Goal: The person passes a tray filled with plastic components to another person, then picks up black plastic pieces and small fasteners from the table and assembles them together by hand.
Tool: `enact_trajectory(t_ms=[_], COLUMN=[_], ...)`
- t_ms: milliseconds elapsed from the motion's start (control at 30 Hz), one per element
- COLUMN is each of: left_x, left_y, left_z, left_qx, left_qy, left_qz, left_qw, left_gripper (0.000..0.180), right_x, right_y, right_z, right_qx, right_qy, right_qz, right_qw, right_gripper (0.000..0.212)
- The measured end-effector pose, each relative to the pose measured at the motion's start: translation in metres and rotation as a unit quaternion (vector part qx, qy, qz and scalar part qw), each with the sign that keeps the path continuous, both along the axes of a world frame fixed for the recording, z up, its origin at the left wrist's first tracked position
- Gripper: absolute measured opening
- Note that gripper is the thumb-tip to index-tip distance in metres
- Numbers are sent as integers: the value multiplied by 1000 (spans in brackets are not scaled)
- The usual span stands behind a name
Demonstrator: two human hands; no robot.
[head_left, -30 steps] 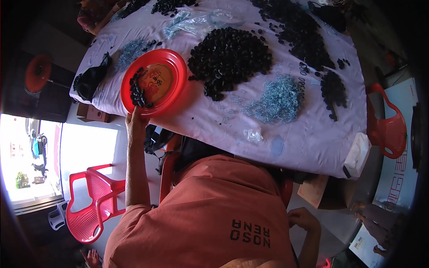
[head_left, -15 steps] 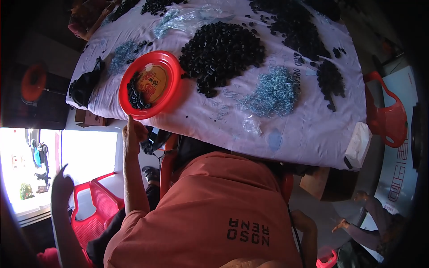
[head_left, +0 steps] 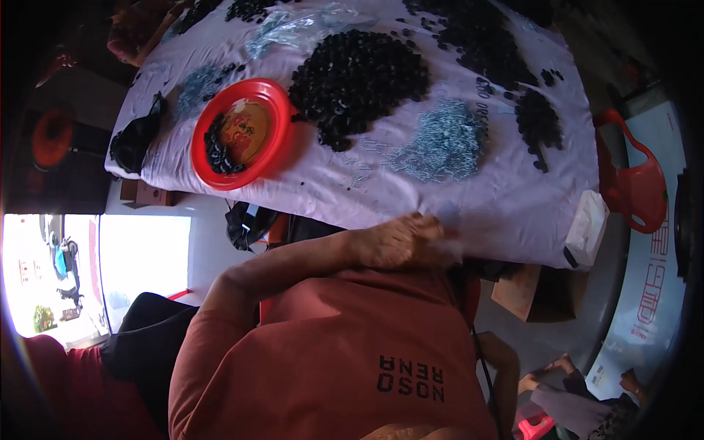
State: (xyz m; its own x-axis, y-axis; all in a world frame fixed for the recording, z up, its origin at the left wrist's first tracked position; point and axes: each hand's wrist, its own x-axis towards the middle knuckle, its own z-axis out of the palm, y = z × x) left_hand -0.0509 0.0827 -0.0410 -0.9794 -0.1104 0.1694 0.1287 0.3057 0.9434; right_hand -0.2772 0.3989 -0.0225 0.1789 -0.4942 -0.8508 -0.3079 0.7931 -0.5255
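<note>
My left hand (head_left: 400, 238) is over the table's near edge, in front of my red shirt. Its fingers point right and are smeared by motion. A pale, see-through blur shows beside the fingertips; I cannot make out whether it is held. My right hand is out of sight; only part of my bent right arm (head_left: 500, 356) shows. Beyond my left hand lies a pile of thin, silvery metal pieces (head_left: 444, 139), like screws or pins. A red round tray (head_left: 279, 139) with small black pieces (head_left: 220, 150) stands left of a big heap of black pieces (head_left: 359, 77).
A pale cloth (head_left: 315, 194) covers the table. More black pieces (head_left: 488, 48) lie at the far right, and a white packet (head_left: 587, 229) at the right corner. A cardboard box (head_left: 535, 293) and red chair (head_left: 634, 176) are on the right. Another person sits at lower right (head_left: 576, 400).
My left hand has swung right from beside the red tray to the near edge in front of me. The crumpled clear plastic bag no longer shows at its earlier place.
</note>
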Motion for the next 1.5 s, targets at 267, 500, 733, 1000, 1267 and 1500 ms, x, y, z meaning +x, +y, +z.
enact_trajectory(t_ms=[267, 500, 733, 1000, 1267, 1500], left_x=[-4, 24, 101, 200, 201, 194], left_y=[-15, -17, -41, -44, -38, -39], left_z=[-13, 15, 12, -1, -11, -12], left_qx=[-195, -67, -29, 136, 206, 216], left_qy=[99, -17, -81, -16, 28, 29], left_qz=[-23, 187, 407, 672, 701, 702], left_qw=[976, 980, 910, 728, 682, 678], left_gripper=[29, 20, 13, 5, 19, 9], right_x=[-27, -14, 10, 66, 143, 187], right_y=[-27, -114, -190, -287, -364, -410], right_z=[-10, 18, 30, 39, 1, -17], right_qx=[-160, -248, -311, -439, -436, -281], right_qy=[-14, -90, -133, -97, -160, -312], right_qz=[-317, -204, -114, 66, 133, 12], right_qw=[935, 943, 934, 891, 876, 908], right_gripper=[8, 21, 20, 24, 29, 37])
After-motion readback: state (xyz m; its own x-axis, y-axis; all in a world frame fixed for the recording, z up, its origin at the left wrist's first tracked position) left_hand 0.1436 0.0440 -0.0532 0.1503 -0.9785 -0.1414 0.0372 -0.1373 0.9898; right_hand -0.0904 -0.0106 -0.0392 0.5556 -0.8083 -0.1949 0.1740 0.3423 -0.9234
